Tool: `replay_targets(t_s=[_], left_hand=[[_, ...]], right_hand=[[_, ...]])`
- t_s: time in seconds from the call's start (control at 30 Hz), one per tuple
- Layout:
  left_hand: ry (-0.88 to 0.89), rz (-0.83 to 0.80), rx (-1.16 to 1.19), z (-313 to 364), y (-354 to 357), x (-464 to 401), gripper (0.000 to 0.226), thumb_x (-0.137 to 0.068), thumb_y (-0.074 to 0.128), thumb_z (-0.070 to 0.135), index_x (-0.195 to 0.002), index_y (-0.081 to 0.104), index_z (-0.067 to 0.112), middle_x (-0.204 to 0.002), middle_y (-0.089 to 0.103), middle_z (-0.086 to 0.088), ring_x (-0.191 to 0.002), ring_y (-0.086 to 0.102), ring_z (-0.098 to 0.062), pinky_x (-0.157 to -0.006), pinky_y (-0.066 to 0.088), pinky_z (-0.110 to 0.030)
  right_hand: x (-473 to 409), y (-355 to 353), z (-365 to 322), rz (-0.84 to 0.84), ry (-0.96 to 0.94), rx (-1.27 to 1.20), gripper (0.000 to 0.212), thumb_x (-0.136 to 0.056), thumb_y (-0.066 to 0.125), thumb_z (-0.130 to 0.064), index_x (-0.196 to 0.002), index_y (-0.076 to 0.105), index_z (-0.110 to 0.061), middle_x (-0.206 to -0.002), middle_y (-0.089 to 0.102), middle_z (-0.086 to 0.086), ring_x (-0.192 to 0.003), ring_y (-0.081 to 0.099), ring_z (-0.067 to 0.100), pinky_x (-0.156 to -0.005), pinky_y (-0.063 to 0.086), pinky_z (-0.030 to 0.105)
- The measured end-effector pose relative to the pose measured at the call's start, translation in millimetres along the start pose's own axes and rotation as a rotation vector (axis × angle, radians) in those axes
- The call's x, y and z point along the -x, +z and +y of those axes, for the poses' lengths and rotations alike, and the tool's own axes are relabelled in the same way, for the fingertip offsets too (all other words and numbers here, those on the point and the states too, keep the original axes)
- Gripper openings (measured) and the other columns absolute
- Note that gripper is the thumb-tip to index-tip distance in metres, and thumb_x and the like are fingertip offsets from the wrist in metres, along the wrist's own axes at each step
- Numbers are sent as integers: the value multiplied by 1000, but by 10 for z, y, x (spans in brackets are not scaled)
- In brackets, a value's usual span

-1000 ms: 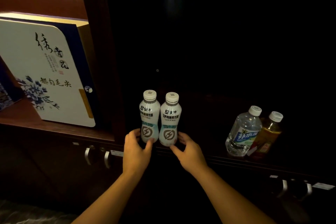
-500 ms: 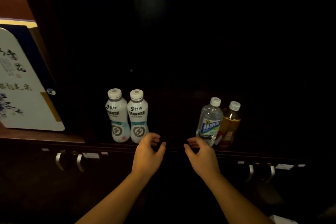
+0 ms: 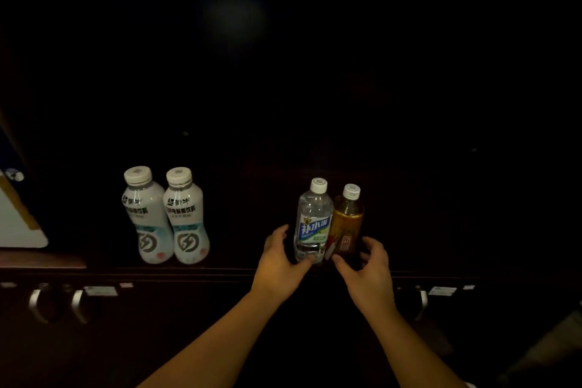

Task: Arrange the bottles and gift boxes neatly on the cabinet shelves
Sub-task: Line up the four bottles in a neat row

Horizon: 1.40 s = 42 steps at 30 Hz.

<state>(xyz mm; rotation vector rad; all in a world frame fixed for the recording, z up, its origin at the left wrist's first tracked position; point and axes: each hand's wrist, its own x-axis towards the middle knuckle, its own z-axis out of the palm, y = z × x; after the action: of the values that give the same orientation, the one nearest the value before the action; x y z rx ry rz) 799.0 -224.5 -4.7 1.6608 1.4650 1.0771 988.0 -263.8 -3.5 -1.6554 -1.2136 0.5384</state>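
Two white drink bottles (image 3: 165, 217) stand side by side, touching, at the left of the dark cabinet shelf (image 3: 220, 269). To their right a clear water bottle (image 3: 313, 217) with a blue label and an amber tea bottle (image 3: 348, 220) stand upright against each other near the shelf's front edge. My left hand (image 3: 278, 264) curves around the left side of the clear bottle, its thumb tip at the base. My right hand (image 3: 370, 271) cups the right side of the amber bottle, with the thumb in front of the base. Neither hand has its fingers closed.
A white and blue gift box (image 3: 15, 224) shows its corner at the far left, in the neighbouring compartment. Metal drawer handles (image 3: 56, 305) sit below the shelf on the left, with another handle (image 3: 423, 304) on the right. The cabinet's interior behind the bottles is dark.
Both hands left the two white bottles and moved right to flank the clear and amber bottles. The view turned right, so the gift box slid almost out of frame.
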Motion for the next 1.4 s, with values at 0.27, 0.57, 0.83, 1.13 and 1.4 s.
replay_targets(t_s=[0.27, 0.57, 0.83, 1.13, 1.4], left_hand=[[-32, -54, 100, -44, 136, -97, 96, -75, 79, 50, -153, 25, 33, -150, 39, 7, -132, 43, -11, -107, 44, -37], [-27, -66, 72, -41, 91, -133, 65, -89, 70, 33, -146, 38, 36, -139, 52, 13, -121, 51, -7, -102, 47, -35], [-44, -55, 94, -147, -99, -97, 63, -90, 69, 29, -146, 39, 33, -139, 52, 12, -123, 51, -7, -103, 47, -35], [-53, -2, 119, -306, -395, -37, 61, -90, 69, 28, -145, 42, 31, -135, 55, 13, -119, 53, -5, -100, 47, -28], [-61, 34, 115, -440, -646, -14, 59, -92, 68, 27, -145, 42, 32, -134, 56, 12, -120, 53, -6, -100, 46, -28]], right_hand=[[-140, 60, 73, -174, 45, -55, 77, -80, 80, -34, -144, 38, -35, -105, 56, -32, -99, 54, -13, -78, 42, 16], [-187, 82, 66, -119, 27, 38, 57, -88, 73, -33, -138, 48, -25, -122, 63, -11, -111, 57, 6, -88, 46, 28], [-131, 233, 18, -141, 18, 53, 59, -85, 75, -37, -137, 49, -27, -126, 63, -8, -114, 58, 9, -90, 46, 28], [-69, 511, -120, -179, 3, 58, 58, -83, 77, -37, -133, 51, -25, -126, 64, -5, -115, 59, 11, -93, 48, 30], [-1, 758, -262, -209, -25, 30, 60, -82, 79, -34, -134, 52, -19, -125, 65, -2, -111, 60, 9, -92, 47, 26]])
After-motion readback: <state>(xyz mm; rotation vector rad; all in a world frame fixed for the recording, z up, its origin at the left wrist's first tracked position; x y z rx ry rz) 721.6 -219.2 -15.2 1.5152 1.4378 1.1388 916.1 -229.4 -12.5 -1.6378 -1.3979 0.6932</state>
